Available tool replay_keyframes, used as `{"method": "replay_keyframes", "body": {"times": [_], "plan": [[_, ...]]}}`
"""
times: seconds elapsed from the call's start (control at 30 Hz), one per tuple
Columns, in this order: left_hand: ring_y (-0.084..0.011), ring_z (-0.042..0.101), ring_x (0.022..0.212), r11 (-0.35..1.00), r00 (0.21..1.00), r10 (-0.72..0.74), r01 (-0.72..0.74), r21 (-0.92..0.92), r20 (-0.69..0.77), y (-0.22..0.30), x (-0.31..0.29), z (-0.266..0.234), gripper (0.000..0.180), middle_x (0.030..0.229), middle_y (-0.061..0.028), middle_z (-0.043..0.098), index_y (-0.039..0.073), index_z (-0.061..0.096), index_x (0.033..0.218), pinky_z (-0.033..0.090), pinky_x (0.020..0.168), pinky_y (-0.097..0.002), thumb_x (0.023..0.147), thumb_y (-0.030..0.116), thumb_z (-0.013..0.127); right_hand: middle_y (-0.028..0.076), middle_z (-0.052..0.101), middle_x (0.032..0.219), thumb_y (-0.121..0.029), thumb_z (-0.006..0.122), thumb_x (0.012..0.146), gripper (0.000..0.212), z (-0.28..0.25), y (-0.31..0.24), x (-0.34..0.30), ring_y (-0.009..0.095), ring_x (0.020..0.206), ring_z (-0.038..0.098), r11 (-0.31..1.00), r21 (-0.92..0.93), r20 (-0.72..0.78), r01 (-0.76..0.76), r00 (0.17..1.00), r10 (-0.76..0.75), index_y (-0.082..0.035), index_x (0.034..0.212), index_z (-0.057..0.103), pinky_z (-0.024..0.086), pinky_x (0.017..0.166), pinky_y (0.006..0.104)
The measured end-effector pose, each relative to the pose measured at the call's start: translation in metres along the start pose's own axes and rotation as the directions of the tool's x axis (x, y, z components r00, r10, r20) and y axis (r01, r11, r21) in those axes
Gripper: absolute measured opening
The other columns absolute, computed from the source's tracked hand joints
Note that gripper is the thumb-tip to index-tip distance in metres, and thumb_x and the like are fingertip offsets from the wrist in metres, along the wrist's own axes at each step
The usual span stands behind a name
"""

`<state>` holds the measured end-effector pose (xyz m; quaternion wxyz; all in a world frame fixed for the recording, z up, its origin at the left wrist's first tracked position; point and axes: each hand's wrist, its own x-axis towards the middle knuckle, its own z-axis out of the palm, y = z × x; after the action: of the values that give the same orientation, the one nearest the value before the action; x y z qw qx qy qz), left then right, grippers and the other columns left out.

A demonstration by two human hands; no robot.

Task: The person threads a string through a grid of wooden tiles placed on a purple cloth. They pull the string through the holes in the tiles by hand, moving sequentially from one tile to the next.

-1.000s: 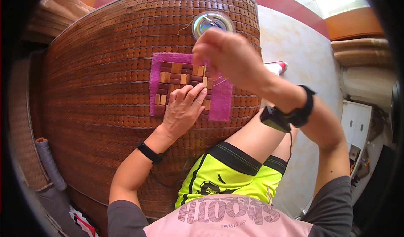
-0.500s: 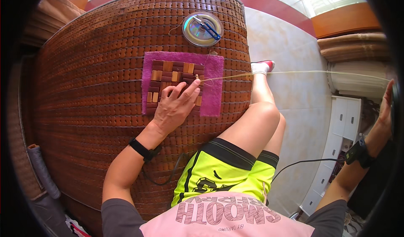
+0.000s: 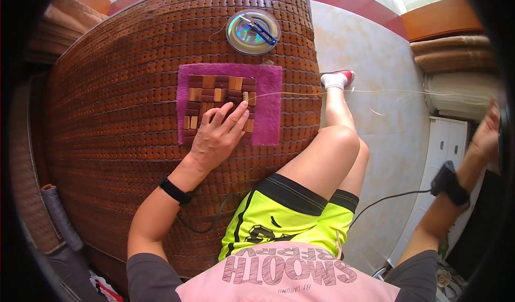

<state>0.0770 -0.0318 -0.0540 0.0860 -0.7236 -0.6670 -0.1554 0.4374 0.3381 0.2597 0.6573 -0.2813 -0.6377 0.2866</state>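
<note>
My left hand point(image 3: 219, 132) rests with fingers spread on a patch of brown and tan wooden tiles point(image 3: 199, 95). Its index fingertip touches the patch beside a small light tile, where a thin pale thread point(image 3: 300, 93) comes out. A purple cloth point(image 3: 269, 114) lies beneath the patch. From there the thread runs rightward over the bed edge and across the floor toward my right hand point(image 3: 486, 133). That hand is raised at the far right rim, smeared by motion and partly cut off. Its fingers and its hold on the thread cannot be made out.
Beyond the cloth is a clear round spool point(image 3: 234, 40), with blue-handled thread snips point(image 3: 261, 32) on top. All this lies on a brown tiled bed mat point(image 3: 123, 87). A black cable point(image 3: 386, 195) reaches my right wristband. White drawers point(image 3: 444, 146) stand at the right.
My right hand has shifted slightly downward and blurred. The thread now hangs with a loose bend over the floor. My left hand stays on the patch; the view has moved slightly.
</note>
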Motion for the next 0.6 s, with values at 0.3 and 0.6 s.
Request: {"method": "replay_keyframes", "body": {"times": [0.3, 0.6], "plan": [[-0.0317, 0.052, 0.134, 0.977, 0.999, -0.027, 0.036, -0.211, 0.046, -0.013, -0.004, -0.015, 0.054, 0.142, -0.0125, 0.059, 0.001, 0.061, 0.131, 0.042, 0.111, -0.046, 0.08, 0.01, 0.077, 0.008, 0.072, 0.092, 0.01, 0.06, 0.091, 0.021, 0.171, 0.072, -0.238, 0.017, 0.085, 0.07, 0.927, -0.148, 0.936, -0.344, 0.254, 0.243, -0.002, 0.106, 0.068, 0.058, 0.076, 0.0302], [-0.0307, 0.04, 0.146, 0.987, 0.986, -0.104, 0.119, -0.107, 0.13, -0.026, -0.001, -0.02, 0.06, 0.154, -0.0074, 0.05, 0.006, 0.058, 0.14, 0.033, 0.121, -0.0484, 0.085, 0.023, 0.076, 0.011, 0.066, 0.086, -0.011, 0.065, 0.091, 0.006, 0.225, 0.089, -0.297, 0.032, 0.081, 0.07, 0.959, -0.123, 0.992, 0.255, 0.071, 0.109, -0.007, 0.091, 0.07, 0.058, 0.066, 0.0439]]}}
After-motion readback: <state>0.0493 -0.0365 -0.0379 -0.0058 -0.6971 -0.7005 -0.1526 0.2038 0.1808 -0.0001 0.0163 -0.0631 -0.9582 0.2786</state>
